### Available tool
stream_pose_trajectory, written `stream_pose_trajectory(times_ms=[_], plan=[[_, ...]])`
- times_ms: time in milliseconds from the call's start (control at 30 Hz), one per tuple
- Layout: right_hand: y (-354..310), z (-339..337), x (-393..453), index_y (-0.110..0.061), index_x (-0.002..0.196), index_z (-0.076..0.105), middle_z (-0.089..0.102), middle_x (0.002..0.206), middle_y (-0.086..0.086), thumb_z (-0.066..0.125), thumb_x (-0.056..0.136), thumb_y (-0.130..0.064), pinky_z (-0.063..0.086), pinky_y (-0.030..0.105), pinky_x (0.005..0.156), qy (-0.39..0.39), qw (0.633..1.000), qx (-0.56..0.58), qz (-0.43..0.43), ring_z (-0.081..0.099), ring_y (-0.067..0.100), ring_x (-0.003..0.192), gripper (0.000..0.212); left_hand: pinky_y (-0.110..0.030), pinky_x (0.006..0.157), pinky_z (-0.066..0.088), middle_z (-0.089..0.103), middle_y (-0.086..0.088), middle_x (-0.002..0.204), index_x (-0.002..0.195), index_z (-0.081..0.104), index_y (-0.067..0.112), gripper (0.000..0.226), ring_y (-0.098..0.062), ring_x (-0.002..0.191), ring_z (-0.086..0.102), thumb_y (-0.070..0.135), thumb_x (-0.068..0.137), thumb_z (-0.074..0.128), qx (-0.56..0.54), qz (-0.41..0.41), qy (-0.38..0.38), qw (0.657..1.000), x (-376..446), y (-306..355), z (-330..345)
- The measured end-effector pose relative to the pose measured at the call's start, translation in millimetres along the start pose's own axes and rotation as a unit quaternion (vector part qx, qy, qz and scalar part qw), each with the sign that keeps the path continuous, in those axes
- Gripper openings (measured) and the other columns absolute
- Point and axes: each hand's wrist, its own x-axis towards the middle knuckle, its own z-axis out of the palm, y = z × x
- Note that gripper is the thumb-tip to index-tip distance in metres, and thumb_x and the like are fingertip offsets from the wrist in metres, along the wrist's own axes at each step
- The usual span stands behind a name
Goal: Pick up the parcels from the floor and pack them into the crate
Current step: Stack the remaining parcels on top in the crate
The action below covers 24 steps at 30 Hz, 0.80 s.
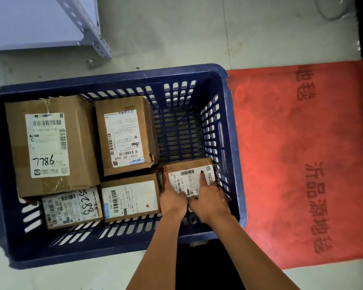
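We hold small parcel (pixel 190 177) in both hands—left hand (pixel 173 198), right hand (pixel 210 198) curled round its sides—crate's (pixel 122 80) near-right corner directly beneath.

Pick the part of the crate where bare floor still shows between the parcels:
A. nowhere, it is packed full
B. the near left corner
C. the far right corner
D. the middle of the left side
C: the crate floor is bare at the far right, beyond the small parcel that the left hand and right hand hold in the near right corner; four other boxes fill the left and middle.
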Motion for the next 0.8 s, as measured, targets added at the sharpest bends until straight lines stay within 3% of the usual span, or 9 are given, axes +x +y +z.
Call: stream_pose_trajectory(times_ms=[100,167,233,400,600,800], plan=[[-7,-1,6,-0.014,0.151,0.006,0.049,0.130,0.022,0.042,0.096,-0.034,0.044,0.039,0.093,0.011,0.998,-0.058,-0.010,0.046,0.034,0.122,0.070,-0.037,0.104,0.040,0.034,-0.020,0.143,0.150,0.000,0.020,0.074,-0.034,0.124,0.046,0.013,0.092,0.045,0.051,-0.014,0.021,0.998,7,6,7],[-6,-1,7,-0.011,0.150,0.013,0.053,0.127,0.020,0.040,0.097,-0.032,0.046,0.038,0.091,0.035,0.998,-0.054,-0.006,0.050,0.033,0.119,0.063,-0.041,0.107,0.037,0.028,-0.024,0.143,0.149,0.013,0.009,0.064,-0.038,0.123,0.045,0.015,0.092,0.043,0.076,-0.004,0.051,0.996,6,9,11],[-2,-1,5,-0.010,0.148,0.021,0.054,0.125,0.020,0.042,0.096,-0.032,0.047,0.037,0.090,0.055,0.998,-0.022,0.000,0.053,0.033,0.116,0.060,-0.041,0.104,0.039,0.036,-0.023,0.137,0.142,0.028,0.001,0.054,-0.038,0.119,0.048,0.012,0.091,0.043,0.073,0.017,0.087,0.993,-1,9,13],[1,4,5,-0.009,0.143,0.030,0.056,0.122,0.018,0.046,0.094,-0.024,0.050,0.034,0.088,0.074,0.997,0.022,-0.005,0.058,0.031,0.111,0.053,-0.035,0.093,0.044,0.054,-0.021,0.123,0.128,0.047,0.002,0.039,-0.032,0.110,0.054,0.006,0.089,0.046,0.048,0.038,0.118,0.991,-12,8,15],[-1,15,19,-0.004,0.133,0.042,0.053,0.129,0.017,0.050,0.091,-0.024,0.047,0.034,0.093,0.045,0.996,0.075,-0.018,0.056,0.031,0.115,0.047,-0.034,0.099,0.040,0.046,-0.018,0.134,0.133,0.043,0.007,0.042,-0.031,0.118,0.049,0.008,0.091,0.042,0.054,0.026,0.061,0.996,2,6,12],[-1,17,25,-0.006,0.139,0.036,0.054,0.126,0.019,0.047,0.093,-0.019,0.046,0.033,0.094,0.007,0.999,0.038,-0.015,0.055,0.031,0.115,0.049,-0.035,0.094,0.045,0.052,-0.015,0.133,0.138,0.031,0.007,0.050,-0.030,0.119,0.053,0.018,0.091,0.043,0.131,0.002,0.029,0.991,16,0,19]])
